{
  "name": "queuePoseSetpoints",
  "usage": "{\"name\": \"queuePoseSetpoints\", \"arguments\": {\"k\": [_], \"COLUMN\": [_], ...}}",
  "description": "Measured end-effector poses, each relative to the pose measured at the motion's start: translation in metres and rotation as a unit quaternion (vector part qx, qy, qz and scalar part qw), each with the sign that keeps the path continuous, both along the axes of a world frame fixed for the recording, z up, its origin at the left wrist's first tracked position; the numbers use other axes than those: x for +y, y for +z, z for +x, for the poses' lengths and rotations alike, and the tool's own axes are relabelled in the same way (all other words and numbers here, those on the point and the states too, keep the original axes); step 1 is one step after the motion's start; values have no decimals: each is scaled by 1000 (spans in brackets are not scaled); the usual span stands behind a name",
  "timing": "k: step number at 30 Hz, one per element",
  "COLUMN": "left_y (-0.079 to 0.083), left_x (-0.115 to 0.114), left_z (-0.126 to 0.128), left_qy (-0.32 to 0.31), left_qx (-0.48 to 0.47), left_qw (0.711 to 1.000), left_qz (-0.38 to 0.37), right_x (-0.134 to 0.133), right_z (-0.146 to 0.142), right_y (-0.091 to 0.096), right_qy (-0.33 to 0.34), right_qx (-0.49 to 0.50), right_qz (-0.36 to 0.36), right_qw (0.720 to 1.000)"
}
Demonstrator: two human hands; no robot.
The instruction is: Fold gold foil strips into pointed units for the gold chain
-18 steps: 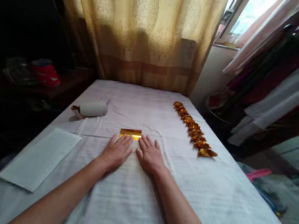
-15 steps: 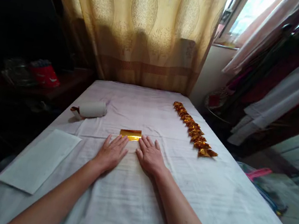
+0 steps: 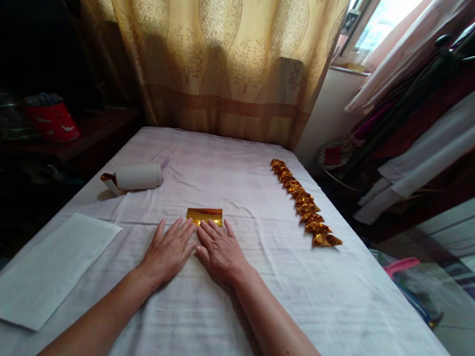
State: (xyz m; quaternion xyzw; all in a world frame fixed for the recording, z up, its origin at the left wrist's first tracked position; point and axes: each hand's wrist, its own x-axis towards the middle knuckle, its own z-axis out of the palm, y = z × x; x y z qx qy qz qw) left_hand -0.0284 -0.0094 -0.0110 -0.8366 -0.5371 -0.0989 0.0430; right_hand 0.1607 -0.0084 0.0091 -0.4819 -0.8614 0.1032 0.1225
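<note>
A small gold foil rectangle (image 3: 205,215) lies on the white cloth of the table (image 3: 335,302), just beyond my fingertips. My left hand (image 3: 168,251) rests flat on the cloth with fingers stretched out, its tips a little short of the foil's near edge. Beside it, my right hand (image 3: 219,250) also lies flat and open, fingertips touching the foil's near edge. Neither hand holds anything.
A row of several folded gold foil pieces (image 3: 304,203) runs along the right side of the table. A white roll with a gold end (image 3: 133,176) lies at the left. A white sheet (image 3: 48,268) sits near the left edge. A curtain (image 3: 222,43) hangs behind.
Both hands have drawn slightly back toward me and closer together. The view has shifted a little to the right and the foil rectangle stays put.
</note>
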Motion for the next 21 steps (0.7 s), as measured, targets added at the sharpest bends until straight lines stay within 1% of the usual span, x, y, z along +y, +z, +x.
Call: {"name": "queuePoseSetpoints", "arguments": {"k": [3, 7, 10, 12, 16, 18, 21], "left_y": [0, 0, -1, -2, -4, -4, -3], "left_x": [0, 0, 0, 0, -2, -2, -3], "left_z": [-1, -2, -3, -4, -5, -4, -4], "left_qy": [1, -2, -6, -9, -8, -4, -3], "left_qx": [-5, -5, -11, -16, -19, -21, -28], "left_qw": [1000, 1000, 1000, 1000, 1000, 1000, 1000], "left_qz": [6, -2, 4, 9, 16, 16, 9], "right_x": [0, -2, 4, 14, 40, 49, 54], "right_z": [4, 27, 39, 39, 30, 26, 26], "right_y": [-1, -5, -6, -8, -14, -18, -24], "right_qy": [-26, -79, -94, -109, -154, -157, -151], "right_qx": [-1, -4, 12, 45, 123, 148, 201], "right_qz": [-17, -11, 0, 16, 47, 57, 70], "right_qw": [1000, 997, 995, 993, 979, 975, 965]}}
